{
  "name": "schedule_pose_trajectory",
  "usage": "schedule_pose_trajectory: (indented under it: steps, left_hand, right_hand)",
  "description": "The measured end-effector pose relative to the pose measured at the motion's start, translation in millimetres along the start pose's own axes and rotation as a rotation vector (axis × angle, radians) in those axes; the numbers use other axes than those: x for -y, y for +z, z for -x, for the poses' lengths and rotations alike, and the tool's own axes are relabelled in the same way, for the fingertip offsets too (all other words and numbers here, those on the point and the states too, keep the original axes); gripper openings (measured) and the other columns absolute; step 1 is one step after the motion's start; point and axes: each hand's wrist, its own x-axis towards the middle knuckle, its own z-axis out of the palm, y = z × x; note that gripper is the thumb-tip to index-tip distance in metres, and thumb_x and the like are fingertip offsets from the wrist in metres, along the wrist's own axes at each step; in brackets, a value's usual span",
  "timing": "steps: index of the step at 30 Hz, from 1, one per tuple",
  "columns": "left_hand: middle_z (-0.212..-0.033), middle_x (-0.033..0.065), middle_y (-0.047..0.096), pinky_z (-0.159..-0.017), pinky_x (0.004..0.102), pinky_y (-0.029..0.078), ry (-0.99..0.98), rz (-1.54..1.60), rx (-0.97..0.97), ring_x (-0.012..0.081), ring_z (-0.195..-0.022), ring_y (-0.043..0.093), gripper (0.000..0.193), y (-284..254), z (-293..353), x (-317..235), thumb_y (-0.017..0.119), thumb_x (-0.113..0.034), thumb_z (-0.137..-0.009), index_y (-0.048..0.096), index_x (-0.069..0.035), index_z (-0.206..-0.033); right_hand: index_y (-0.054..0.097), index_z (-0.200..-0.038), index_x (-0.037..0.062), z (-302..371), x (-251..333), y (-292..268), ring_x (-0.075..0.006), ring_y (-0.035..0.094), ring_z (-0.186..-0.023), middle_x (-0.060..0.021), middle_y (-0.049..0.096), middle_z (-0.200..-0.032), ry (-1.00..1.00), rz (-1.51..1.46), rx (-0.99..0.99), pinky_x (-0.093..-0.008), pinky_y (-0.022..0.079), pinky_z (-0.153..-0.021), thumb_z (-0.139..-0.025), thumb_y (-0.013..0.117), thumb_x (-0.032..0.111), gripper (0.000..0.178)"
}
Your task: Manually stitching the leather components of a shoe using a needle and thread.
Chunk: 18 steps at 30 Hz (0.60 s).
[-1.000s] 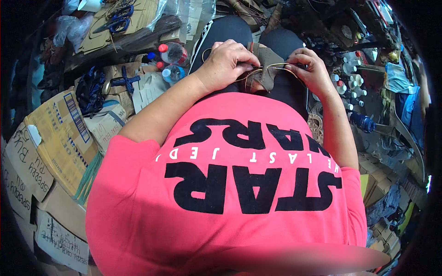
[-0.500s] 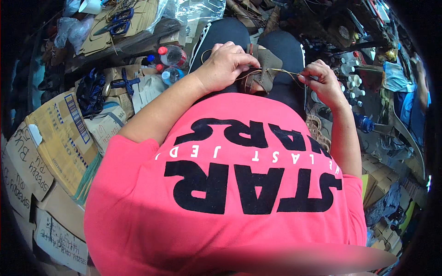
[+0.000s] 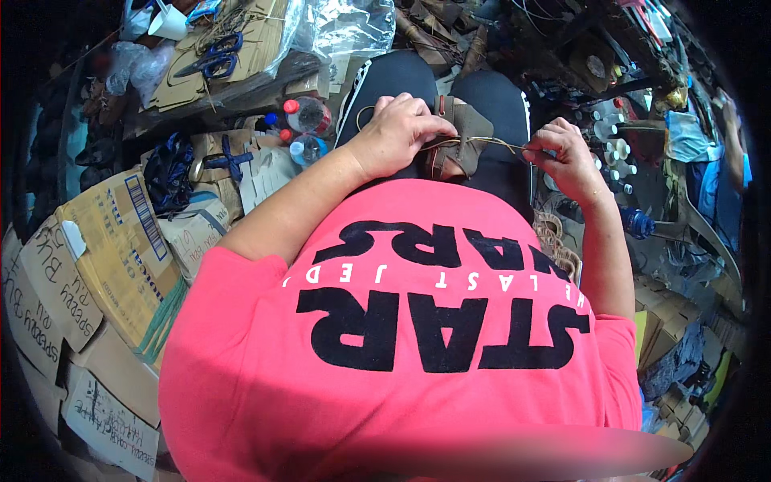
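Leather piece (image 3: 472, 124): left hand (image 3: 397, 136) half-curled against it (grip unclear), right hand (image 3: 564, 157) pinching thread (image 3: 499, 141).

A small brown piece (image 3: 475, 127), seemingly of leather, is rested on the lap (image 3: 491, 90), near its middle. It is coloured greyish brown at right and reddish brown at left. A thin tan cord (image 3: 496, 140) is stretched across it, drawn nearly straight toward the right. Whether the piece is pierced by the cord cannot be told.
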Motion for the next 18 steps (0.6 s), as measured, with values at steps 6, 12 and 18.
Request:
schedule_pose_trajectory:
  steps: [6,12,18]
  left_hand:
    - [-0.078,-0.0021,0.055,-0.079,0.0347,0.033,-0.006,-0.011,0.032,0.0199,-0.085,0.05,0.038,-1.4,1.2,0.6,0.06,-0.002,-0.077,0.069,-0.025,-0.105]
    - [-0.079,-0.0018,0.056,-0.078,0.0342,0.035,-0.032,0.025,-0.031,0.02,-0.084,0.051,0.028,5.0,-5.0,-3.6,0.065,-0.006,-0.077,0.072,-0.024,-0.096]
    - [-0.076,0.0006,0.065,-0.073,0.0335,0.042,-0.053,0.087,-0.163,0.0204,-0.079,0.058,0.011,9.1,-4.5,0.4,0.072,-0.01,-0.072,0.072,-0.015,-0.082]
  right_hand:
    - [0.066,-0.079,0.0081,0.1,9.1,-7.6,-0.0199,0.052,-0.08,-0.0009,0.06,-0.071,0.115,-0.1,0.005,-0.0342,0.039,-0.082,-0.073,0.074,0.014,0.011]
    - [0.066,-0.084,0.0033,-63.6,12.1,1.1,-0.0247,0.056,-0.077,-0.0069,0.059,-0.077,-0.219,0.008,-0.187,-0.0336,0.045,-0.071,-0.076,0.07,0.008,0.01]
    - [0.07,-0.086,0.0088,-66.6,12.7,2.5,-0.0255,0.063,-0.088,-0.0078,0.065,-0.085,-0.149,0.129,-0.36,-0.0355,0.048,-0.077,-0.073,0.071,0.007,0.013]
